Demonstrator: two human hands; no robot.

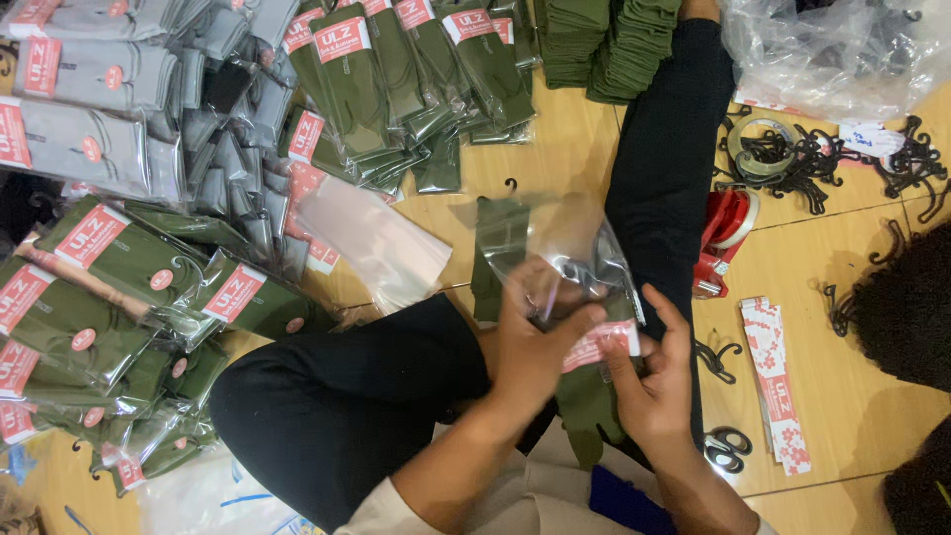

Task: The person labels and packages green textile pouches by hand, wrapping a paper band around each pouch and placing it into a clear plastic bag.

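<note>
My left hand (pixel 532 342) grips a clear plastic bag (pixel 570 248) by its mouth, above my lap. My right hand (pixel 654 381) pinches a red and white paper label (pixel 599 344) on a pair of olive green socks (pixel 589 401) at the bag's opening. Another olive sock (pixel 498 253) on a black hook lies on the floor just behind the bag. Both hands are closed on these things and nearly touch each other.
Piles of bagged green socks (pixel 119 287) and grey socks (pixel 89 109) lie at left. Empty clear bags (pixel 376 248) sit beside them. At right are a red tape dispenser (pixel 723 238), black hooks (pixel 802 159), a strip of labels (pixel 778 386), scissors (pixel 728 446) and unbagged green socks (pixel 614 45).
</note>
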